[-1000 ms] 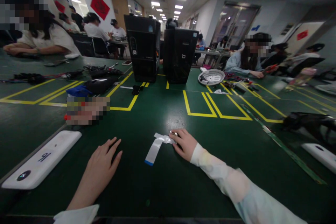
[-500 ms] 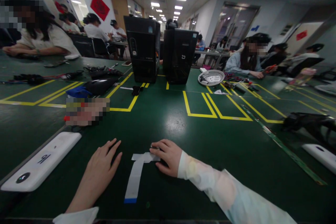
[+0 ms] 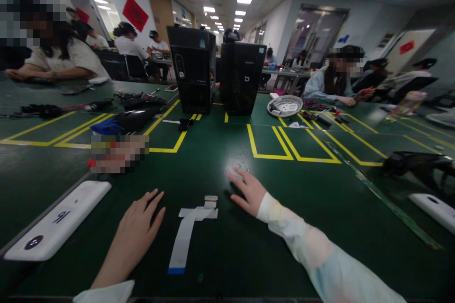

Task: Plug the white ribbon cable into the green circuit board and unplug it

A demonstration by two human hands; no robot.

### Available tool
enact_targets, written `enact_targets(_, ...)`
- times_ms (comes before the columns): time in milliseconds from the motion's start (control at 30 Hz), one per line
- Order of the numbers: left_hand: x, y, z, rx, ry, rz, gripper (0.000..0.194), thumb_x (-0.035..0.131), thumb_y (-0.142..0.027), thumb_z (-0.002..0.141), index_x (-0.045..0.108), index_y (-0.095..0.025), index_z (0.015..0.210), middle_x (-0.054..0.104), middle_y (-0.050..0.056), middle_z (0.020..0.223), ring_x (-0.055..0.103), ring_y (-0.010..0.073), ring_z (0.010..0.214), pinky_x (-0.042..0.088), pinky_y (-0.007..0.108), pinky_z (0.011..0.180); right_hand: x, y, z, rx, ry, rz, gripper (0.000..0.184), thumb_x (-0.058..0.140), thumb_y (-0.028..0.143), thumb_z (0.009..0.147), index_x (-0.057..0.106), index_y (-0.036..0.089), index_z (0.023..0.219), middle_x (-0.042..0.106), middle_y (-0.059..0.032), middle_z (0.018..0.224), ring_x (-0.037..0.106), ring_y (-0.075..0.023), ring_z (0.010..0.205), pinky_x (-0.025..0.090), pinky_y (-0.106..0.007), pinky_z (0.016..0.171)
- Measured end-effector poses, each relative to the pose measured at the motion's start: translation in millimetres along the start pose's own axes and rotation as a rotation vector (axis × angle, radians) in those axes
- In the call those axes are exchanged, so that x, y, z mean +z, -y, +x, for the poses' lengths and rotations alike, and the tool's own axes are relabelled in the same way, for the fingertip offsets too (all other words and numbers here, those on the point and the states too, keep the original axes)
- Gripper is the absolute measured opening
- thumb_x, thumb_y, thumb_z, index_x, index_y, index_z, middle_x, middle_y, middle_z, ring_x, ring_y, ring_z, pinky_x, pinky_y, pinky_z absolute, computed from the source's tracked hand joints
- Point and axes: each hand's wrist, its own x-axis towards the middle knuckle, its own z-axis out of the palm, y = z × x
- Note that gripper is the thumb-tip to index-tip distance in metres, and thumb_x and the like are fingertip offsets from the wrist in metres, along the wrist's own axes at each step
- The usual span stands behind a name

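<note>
A white flat ribbon cable (image 3: 187, 233) with a blue tip lies on the green table (image 3: 227, 246) in front of me, bent into an L, with a small connector piece at its far end. My left hand (image 3: 137, 228) rests flat on the table just left of the cable, fingers stretched out, holding nothing. My right hand (image 3: 249, 191) lies on the table a little to the right of the cable's far end, fingers apart and stretched forward, not touching it.
A white device (image 3: 57, 221) lies at the near left. Two black computer towers (image 3: 216, 71) stand at mid-table. A white basket (image 3: 285, 104), tools and cables sit further back. A black object (image 3: 415, 163) is at the right. Other people sit at the far edges.
My right hand dragged the ribbon cable toward me and leftward, then let go of it and moved away to the right and forward. My left hand stayed put.
</note>
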Motion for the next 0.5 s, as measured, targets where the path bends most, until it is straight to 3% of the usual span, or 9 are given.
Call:
enact_targets(33, -0.3, 0, 0, 0.001, 0.002, -0.002, 0.057, 0.033, -0.046, 0.091, 0.053, -0.013, 0.133, 0.052, 0.017, 0.139, 0.05, 0.0328, 0.126, 0.04, 0.053, 0.104, -2, -21, -1, 0.114, -0.031, -0.053, 0.057, 0.045, 0.049, 0.091, 0.042, 0.022, 0.141, 0.037, -0.0087, 0.149, 0.038, -0.0216, 0.133, 0.034, -0.037, 0.109)
enact_targets(133, -1.4, -1, 0, -0.002, 0.002, -0.006, 0.056, 0.033, -0.046, 0.091, 0.053, -0.014, 0.133, 0.052, 0.017, 0.138, 0.051, 0.0328, 0.125, 0.041, 0.053, 0.103, -14, -95, -14, 0.432, -0.118, -0.156, 0.056, 0.041, 0.042, 0.093, 0.047, 0.006, 0.136, 0.038, -0.0223, 0.145, 0.038, -0.032, 0.133, 0.033, -0.045, 0.108)
enact_targets(267, -2.8, -2, 1, -0.018, 0.019, -0.007, 0.058, 0.032, -0.046, 0.091, 0.053, -0.012, 0.133, 0.052, 0.018, 0.138, 0.05, 0.0338, 0.126, 0.041, 0.054, 0.102, -40, -183, -67, 0.897, -0.25, -0.304, 0.055, 0.044, 0.035, 0.089, 0.049, 0.0, 0.131, 0.038, -0.0301, 0.141, 0.032, -0.0416, 0.134, 0.03, -0.059, 0.104)
enact_targets(400, -3.8, -3, 2, -0.027, 0.04, -0.01, 0.058, 0.034, -0.046, 0.09, 0.053, -0.012, 0.133, 0.052, 0.018, 0.139, 0.05, 0.0342, 0.126, 0.04, 0.055, 0.103, -62, -232, -134, 1.194, -0.278, -0.397, 0.06, 0.039, 0.039, 0.089, 0.052, -0.006, 0.126, 0.039, -0.0386, 0.135, 0.033, -0.0473, 0.131, 0.034, -0.063, 0.096)
enact_targets(500, -4.3, -3, 1, -0.026, 0.038, -0.008, 0.058, 0.034, -0.046, 0.09, 0.053, -0.012, 0.133, 0.051, 0.018, 0.139, 0.05, 0.0341, 0.126, 0.039, 0.054, 0.104, -70, -254, -167, 1.241, -0.202, -0.413, 0.057, 0.039, 0.044, 0.088, 0.063, 0.001, 0.116, 0.056, -0.0349, 0.118, 0.052, -0.0443, 0.115, 0.044, -0.057, 0.083)
